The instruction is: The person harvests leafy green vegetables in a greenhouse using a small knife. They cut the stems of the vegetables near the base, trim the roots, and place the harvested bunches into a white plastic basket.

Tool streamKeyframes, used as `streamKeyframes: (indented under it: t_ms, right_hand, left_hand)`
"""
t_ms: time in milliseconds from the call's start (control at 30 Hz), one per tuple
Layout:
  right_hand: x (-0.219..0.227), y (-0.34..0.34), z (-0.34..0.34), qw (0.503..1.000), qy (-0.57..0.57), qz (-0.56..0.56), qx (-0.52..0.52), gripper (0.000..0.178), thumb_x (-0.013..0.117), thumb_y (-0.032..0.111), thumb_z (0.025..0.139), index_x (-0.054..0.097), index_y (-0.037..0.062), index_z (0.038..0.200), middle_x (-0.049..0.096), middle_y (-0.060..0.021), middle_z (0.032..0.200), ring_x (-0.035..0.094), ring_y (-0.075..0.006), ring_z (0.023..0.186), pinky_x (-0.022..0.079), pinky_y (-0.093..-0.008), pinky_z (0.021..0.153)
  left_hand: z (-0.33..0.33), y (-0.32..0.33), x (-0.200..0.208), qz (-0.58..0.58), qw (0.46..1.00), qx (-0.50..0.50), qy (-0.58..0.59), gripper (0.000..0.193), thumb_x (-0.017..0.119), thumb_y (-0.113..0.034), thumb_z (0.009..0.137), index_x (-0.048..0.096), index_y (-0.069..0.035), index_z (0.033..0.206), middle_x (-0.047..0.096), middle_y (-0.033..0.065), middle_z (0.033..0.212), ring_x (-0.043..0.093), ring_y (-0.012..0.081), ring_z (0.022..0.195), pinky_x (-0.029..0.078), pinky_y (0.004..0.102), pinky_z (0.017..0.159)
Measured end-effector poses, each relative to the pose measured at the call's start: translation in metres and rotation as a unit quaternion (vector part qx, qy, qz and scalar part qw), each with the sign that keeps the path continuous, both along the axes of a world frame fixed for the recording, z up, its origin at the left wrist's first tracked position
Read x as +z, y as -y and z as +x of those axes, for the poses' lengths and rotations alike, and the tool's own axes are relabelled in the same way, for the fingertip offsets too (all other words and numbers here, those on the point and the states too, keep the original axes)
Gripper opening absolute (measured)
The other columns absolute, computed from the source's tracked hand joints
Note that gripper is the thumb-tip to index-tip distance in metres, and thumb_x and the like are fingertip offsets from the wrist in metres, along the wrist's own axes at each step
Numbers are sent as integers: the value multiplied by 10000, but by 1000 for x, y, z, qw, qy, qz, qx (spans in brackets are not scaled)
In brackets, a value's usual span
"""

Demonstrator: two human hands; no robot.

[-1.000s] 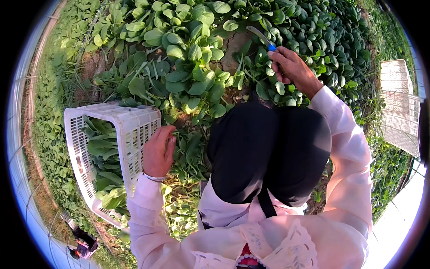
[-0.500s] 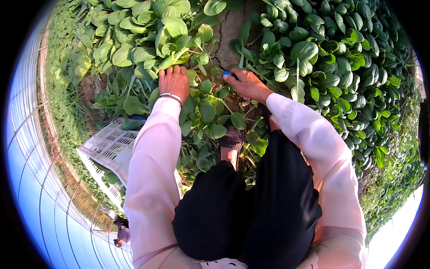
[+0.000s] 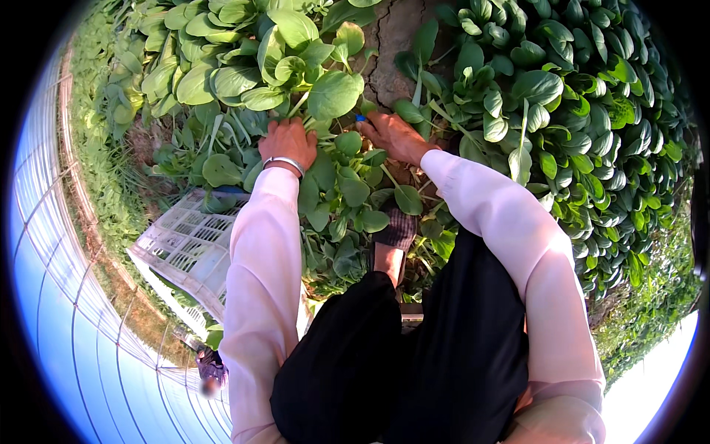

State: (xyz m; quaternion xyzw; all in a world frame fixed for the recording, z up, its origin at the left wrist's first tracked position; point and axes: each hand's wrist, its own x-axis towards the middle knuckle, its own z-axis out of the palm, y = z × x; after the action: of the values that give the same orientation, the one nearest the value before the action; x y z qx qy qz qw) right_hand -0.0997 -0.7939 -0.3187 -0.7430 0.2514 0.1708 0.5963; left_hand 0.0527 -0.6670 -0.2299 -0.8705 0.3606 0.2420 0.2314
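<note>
Reaching Low, Close Together

A dense bed of dark-green, spoon-leaved plants (image 3: 562, 111) fills the right. The white slatted plastic crate (image 3: 188, 237) sits at the person's left, likely for easy reach. Between them grows a light-green, broad-leaved plant (image 3: 333, 95). The bare left hand (image 3: 288, 144) bends its fingers at the plant's base, seemingly to steady it; whether they pinch anything is hidden. The bare right hand (image 3: 396, 138) curls its fingers round a bright-blue handle (image 3: 361, 118), presumably for control. A second ago the left was beside the crate and the right's curved blade showed; now both hands are at the plant, blade unseen.
</note>
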Motion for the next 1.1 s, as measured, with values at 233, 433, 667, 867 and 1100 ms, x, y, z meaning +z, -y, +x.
streamKeyframes:
  t_ms: [233,433,667,867,1100]
  right_hand:
    - [10,-6,1,997,-19,-75,25,412,500,391,966,592,-9,1005,673,-212,871,658,-399,854,521,-468,765]
    - [15,-3,-37,995,6,-69,78,370,496,337,966,574,-7,1079,623,-270,999,610,-412,965,485,-464,847]
    - [40,26,-37,995,49,11,-81,381,510,324,978,573,-46,1038,625,-242,845,616,-386,800,475,-430,722]
    - [19,33,-27,989,62,2,-136,376,526,349,953,569,-16,1032,632,-267,878,616,-423,847,482,-471,748]
    - [17,28,-15,993,58,-17,-99,383,518,359,952,574,-7,1051,643,-263,899,619,-439,856,496,-475,761]
  left_hand:
    - [-7,-10,-9,-39,997,64,-25,374,600,-383,871,629,-52,1042,647,143,1088,570,347,1088,501,478,857]
    - [-6,-44,-8,-214,963,162,-37,412,725,-409,734,615,-101,985,633,131,964,596,333,982,480,461,789]
    - [-42,-17,55,-298,946,111,-68,515,821,-267,640,561,-102,1052,600,54,911,566,279,852,413,398,770]
    - [-54,41,90,-336,895,-65,-285,471,797,-141,614,633,-35,1043,591,83,980,601,296,896,498,401,742]
    - [7,48,28,-178,904,-388,32,149,595,-89,783,613,-11,909,502,108,1373,431,279,1318,489,406,821]
